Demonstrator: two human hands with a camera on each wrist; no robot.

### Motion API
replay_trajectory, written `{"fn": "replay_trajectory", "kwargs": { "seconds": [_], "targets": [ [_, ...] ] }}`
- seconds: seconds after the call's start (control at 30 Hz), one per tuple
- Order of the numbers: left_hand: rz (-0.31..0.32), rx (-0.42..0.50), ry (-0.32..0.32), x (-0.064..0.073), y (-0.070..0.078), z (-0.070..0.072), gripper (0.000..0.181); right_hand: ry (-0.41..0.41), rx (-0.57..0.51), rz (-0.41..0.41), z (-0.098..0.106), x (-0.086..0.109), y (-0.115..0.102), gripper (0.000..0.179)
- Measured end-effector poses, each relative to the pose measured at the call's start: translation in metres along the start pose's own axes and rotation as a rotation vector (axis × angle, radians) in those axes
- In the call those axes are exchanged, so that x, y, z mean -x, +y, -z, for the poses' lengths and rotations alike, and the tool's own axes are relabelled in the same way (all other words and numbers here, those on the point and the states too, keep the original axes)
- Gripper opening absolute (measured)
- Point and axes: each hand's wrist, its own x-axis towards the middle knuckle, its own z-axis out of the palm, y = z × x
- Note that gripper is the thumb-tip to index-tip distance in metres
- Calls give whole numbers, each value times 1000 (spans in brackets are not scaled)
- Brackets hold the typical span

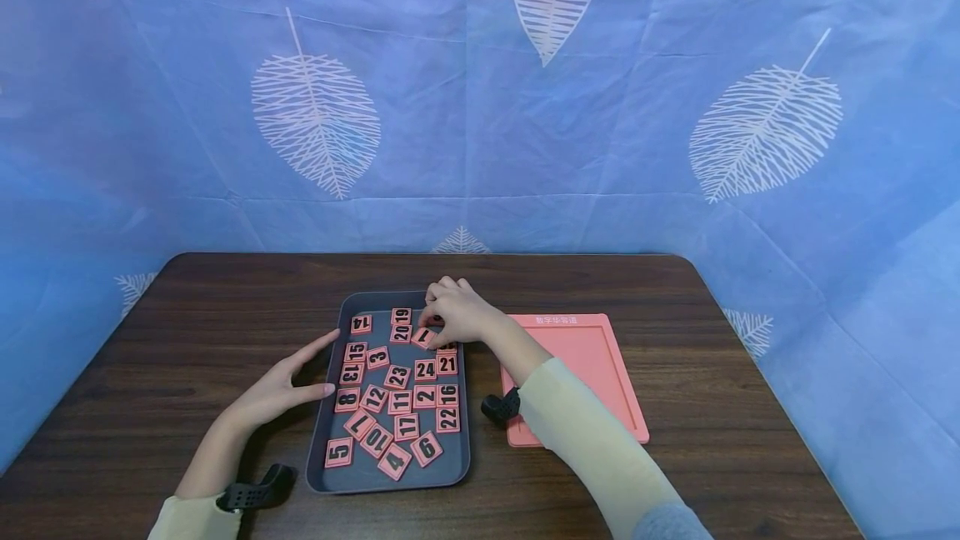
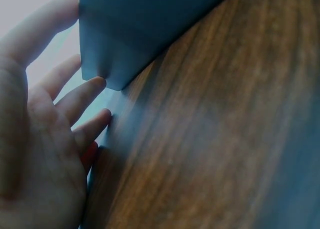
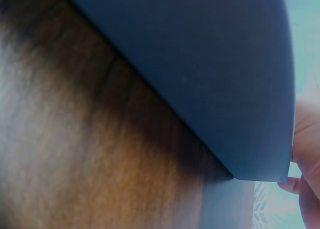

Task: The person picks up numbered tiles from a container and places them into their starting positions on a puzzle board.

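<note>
A dark grey tray (image 1: 358,476) holds several pink square tiles with black numbers, scattered flat over its floor. My right hand (image 1: 461,312) reaches over the tray's far right corner, thumb and fingers pinching the number 1 tile (image 1: 423,337). In the right wrist view the tray wall (image 3: 215,79) hides most of that hand. At the tray's left side, my left hand (image 1: 276,394) is spread with extended fingers, thumb and fingertips against the rim. The left wrist view shows its fingers (image 2: 82,99) by the tray's outer wall (image 2: 125,34).
A pink frame board (image 1: 581,373) with a raised rim lies right of the tray, partly under my right forearm. Both stand on a dark wooden table (image 1: 225,307). Behind hangs a blue cloth (image 1: 420,107) with white leaf prints. Each wrist wears a black band (image 1: 255,490).
</note>
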Motion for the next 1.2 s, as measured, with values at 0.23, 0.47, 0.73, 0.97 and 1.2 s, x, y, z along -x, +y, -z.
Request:
{"fn": "replay_trajectory", "kwargs": {
  "seconds": [0.23, 0.47, 0.73, 0.97, 1.2],
  "targets": [
    [-5, -5, 4, 0, -1, 0, 77, 4, -17, 0, 1, 1, -1, 21],
    [2, -4, 5, 0, -1, 0, 77, 61, -14, 5, 0, 5, -1, 21],
    [14, -12, 10, 0, 1, -1, 78, 204, 30, -1, 0, 14, -4, 25],
    [19, -18, 14, 1, 1, -2, 77, 321, 59, -69, 2, 27, -8, 30],
    [23, -3, 12, 3, 1, -4, 77, 411, 56, -149, 5, 46, -12, 32]
  ]
}}
